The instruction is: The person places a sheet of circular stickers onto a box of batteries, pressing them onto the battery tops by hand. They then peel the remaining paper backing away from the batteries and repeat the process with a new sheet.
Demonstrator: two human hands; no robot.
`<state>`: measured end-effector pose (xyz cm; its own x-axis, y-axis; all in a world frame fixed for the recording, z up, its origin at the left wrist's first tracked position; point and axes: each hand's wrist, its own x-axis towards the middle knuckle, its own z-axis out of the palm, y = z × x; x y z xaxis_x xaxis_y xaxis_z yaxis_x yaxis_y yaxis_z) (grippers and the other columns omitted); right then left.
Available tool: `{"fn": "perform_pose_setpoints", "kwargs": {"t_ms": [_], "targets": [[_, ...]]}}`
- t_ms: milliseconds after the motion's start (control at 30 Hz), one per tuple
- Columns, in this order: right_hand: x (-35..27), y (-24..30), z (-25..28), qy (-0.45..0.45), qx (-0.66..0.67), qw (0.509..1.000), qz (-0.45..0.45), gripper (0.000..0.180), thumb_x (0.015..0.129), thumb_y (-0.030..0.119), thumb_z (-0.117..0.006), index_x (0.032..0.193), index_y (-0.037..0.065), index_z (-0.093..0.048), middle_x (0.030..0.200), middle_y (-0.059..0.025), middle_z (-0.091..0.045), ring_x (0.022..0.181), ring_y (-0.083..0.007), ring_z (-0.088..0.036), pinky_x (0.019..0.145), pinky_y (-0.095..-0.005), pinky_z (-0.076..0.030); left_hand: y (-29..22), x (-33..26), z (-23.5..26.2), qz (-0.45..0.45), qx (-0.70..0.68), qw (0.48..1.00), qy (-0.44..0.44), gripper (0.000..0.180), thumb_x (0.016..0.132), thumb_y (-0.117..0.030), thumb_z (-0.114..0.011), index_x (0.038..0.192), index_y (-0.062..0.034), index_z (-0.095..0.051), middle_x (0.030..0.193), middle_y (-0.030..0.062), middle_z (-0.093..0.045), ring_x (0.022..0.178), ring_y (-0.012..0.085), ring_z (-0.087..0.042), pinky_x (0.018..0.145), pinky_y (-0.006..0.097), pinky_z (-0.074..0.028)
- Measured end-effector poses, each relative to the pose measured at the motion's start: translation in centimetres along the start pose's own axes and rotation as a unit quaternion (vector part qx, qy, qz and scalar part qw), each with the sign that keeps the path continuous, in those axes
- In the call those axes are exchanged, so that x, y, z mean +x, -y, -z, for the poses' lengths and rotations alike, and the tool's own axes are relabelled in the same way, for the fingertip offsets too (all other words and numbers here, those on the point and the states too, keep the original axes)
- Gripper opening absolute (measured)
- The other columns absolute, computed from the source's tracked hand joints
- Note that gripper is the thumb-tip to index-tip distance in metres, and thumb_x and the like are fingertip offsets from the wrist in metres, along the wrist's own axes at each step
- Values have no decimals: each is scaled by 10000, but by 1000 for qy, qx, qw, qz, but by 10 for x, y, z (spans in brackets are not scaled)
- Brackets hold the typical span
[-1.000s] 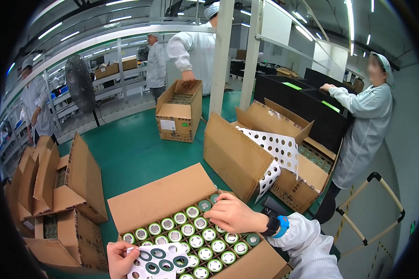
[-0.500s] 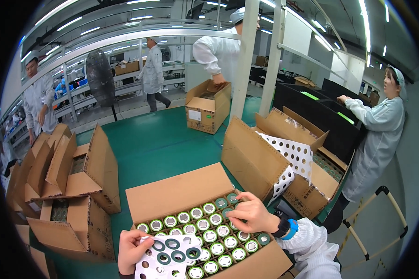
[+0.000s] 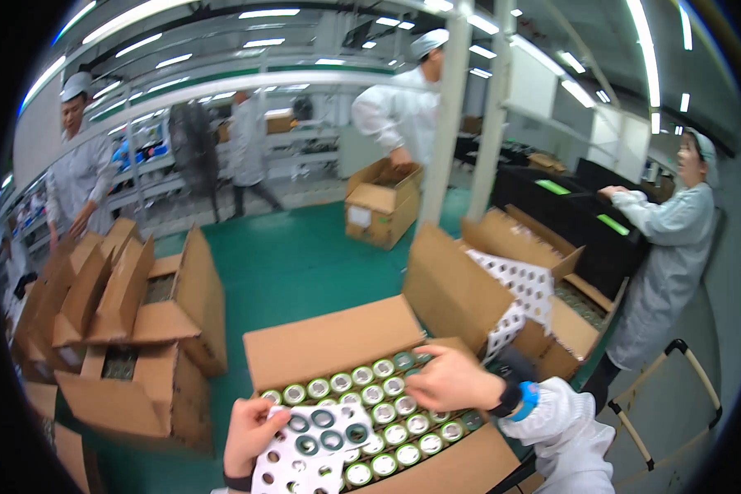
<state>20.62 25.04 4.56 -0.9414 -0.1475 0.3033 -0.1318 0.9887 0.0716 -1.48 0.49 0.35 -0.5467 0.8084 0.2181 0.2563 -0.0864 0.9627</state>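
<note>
In front of me is an open carton [image 3: 333, 339] filled with rows of cylindrical battery cells [image 3: 384, 465] with green-rimmed metal tops. Several cells along the right side carry dark green rings on top. My left hand [image 3: 251, 435] pinches the edge of a white sticker sheet [image 3: 317, 463] between thumb and fingers; the sheet lies over the near left cells. Several dark green ring stickers [image 3: 332, 440] remain on it among punched-out holes. My right hand [image 3: 454, 380] is over the far right corner of the cells, fingers bent together at the tops; whatever they hold is hidden.
Open cartons crowd the green table [image 3: 296, 255] on the left [image 3: 169, 305] and right [image 3: 453, 284]; punched white sheets [image 3: 519, 284] hang from the right one. Across the table a co-worker reaches into another carton [image 3: 379, 214]. Another person stands by black bins [image 3: 543, 214] at right.
The whole view has shifted slightly, with the carton and hands a little further right in the picture. My left hand still holds the sheet; my right hand stays at the same corner.
</note>
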Motion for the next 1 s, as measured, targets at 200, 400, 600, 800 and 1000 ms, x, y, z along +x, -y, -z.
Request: {"fn": "perform_pose_setpoints", "kwargs": {"t_ms": [200,400,600,800,1000], "targets": [[72,69,-16,-171,290,942,12,281,772,251,-635,920,25,-559,868,-121,-578,845,-288,-538,778,-387,-397,-34,-17,-4,8,-1,1000,11,192,827,-111,-581,708,28,-522,605,-38,-479,545,38,-416,490,190,-341],[76,80,-21,-163,306,938,-12,131,751,163,-592,834,62,-602,801,-89,-600,772,-252,-558,744,-371,-382,-30,-13,-8,-7,14,999,28,189,846,-96,-559,709,30,-523,604,-23,-491,535,49,-421,472,205,-341],[72,74,-32,-170,280,945,1,157,768,183,-589,887,83,-607,747,-55,-622,729,-217,-582,758,-370,-353,-39,-10,-14,-2,22,999,35,205,848,-114,-563,718,40,-528,590,-9,-494,535,59,-424,467,218,-342],[75,79,-32,-203,187,961,16,110,749,172,-550,832,103,-564,689,-32,-581,721,-206,-582,745,-381,-357,-34,-13,-13,-4,6,1000,30,183,836,-83,-574,699,24,-518,590,-18,-475,528,52,-407,457,211,-327],[73,81,-25,-203,61,976,49,200,749,203,-526,912,88,-547,820,-35,-546,811,-180,-541,733,-349,-347,-35,-11,-14,-9,9,1000,26,199,836,-75,-581,671,-2,-496,595,-27,-459,530,47,-390,454,206,-310]]}}
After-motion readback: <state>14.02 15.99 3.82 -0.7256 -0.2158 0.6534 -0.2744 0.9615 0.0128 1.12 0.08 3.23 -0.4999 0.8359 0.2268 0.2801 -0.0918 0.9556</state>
